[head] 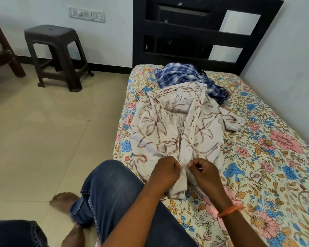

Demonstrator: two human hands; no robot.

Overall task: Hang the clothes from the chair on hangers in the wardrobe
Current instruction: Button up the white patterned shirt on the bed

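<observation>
- The dark stool (pixel 54 54) stands on the floor, well apart from the bed (pixel 268 157).
- The left hand (pixel 165 171) pinches the white patterned shirt (pixel 177 125) at its near front edge (the shirt lies spread open on the bed).
- The right hand (pixel 202 169) pinches the facing edge, just beside the left.
- Risk: thin fabric may slip from these fingertip grips, or the plackets misalign.
- The blue checked shirt (pixel 184 75) lies crumpled beyond, partly under the collar, and could be dragged along.

Soft even daylight, wide-angle bowing at edges.
</observation>
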